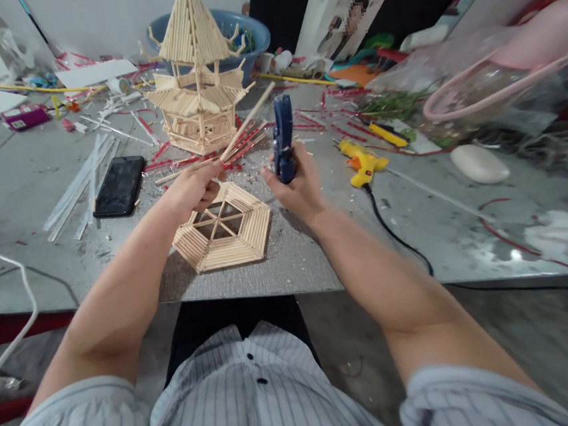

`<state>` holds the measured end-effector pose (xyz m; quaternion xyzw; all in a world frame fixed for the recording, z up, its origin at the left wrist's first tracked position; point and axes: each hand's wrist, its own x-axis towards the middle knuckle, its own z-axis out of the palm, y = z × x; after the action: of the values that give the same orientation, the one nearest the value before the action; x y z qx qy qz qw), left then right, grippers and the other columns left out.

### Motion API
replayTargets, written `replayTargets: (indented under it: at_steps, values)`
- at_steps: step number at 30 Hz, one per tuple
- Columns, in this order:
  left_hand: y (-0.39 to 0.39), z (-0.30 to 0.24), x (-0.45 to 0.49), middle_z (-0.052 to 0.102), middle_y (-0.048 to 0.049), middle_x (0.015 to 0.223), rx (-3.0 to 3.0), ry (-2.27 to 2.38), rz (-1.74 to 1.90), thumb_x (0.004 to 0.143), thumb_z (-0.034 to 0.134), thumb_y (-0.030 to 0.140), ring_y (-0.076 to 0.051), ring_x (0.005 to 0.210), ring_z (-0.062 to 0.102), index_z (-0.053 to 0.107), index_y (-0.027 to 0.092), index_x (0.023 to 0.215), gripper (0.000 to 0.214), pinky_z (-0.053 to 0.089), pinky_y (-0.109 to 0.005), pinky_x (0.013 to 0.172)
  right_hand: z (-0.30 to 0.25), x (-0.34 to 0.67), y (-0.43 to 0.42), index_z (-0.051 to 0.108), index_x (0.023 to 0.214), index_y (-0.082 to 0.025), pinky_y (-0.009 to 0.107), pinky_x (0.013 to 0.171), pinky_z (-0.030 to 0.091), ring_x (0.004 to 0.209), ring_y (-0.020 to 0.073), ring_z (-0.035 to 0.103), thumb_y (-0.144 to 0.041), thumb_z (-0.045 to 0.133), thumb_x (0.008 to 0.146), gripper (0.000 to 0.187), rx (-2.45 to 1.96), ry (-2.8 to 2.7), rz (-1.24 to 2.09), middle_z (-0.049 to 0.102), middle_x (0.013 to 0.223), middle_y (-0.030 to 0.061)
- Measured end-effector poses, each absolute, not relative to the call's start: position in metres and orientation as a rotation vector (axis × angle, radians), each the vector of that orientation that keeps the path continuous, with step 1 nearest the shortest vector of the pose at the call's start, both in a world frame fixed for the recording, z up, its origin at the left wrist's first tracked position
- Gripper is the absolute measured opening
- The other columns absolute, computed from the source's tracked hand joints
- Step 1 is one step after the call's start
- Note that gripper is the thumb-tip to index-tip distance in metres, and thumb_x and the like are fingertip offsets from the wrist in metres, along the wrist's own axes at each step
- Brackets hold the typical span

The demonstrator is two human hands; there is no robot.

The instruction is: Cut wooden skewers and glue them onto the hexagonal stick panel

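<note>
My left hand (192,193) is closed on a thin wooden stick (250,120) that points up and to the right. Below that hand, a six-sided frame of wooden sticks (230,253) lies flat on the table, with spokes crossing its open middle. My right hand (302,188) grips a dark blue hand tool (283,133), held upright; its exact kind is unclear from this angle. Beyond both hands stands a tiered pagoda model (197,101) built of the same pale sticks. More loose sticks lie near its base, beside red strips.
A black phone (119,186) and clear glue sticks (78,186) lie at left. To the right are a yellow glue gun (364,163) with a black cord, a yellow-handled knife (388,135) and a white mouse-shaped object (480,163). A blue basin (260,38) stands behind the pagoda.
</note>
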<state>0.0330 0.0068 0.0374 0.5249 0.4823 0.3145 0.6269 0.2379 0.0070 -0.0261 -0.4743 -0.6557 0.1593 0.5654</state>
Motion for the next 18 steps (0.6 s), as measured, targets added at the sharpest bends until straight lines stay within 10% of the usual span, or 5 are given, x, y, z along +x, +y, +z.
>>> replayTargets:
  at_steps: [18]
  values:
    - [0.004, 0.022, 0.043, 0.059, 0.0025, 0.057, 1.975, 1.186, 0.327, 0.073, 0.064, 0.031, -0.006, 0.050, 0.046, 0.062, 0.014, 0.067, 0.019, 0.033, -0.022, 0.054, -0.027, 0.240, 0.007, 0.046, 0.112, -0.027, 0.039, 0.085, 0.045, 0.095, 0.0246, 0.060, -0.037, 0.054, 0.084, 0.031, -1.280, -1.971, 0.199, 0.065, 0.104, 0.0070]
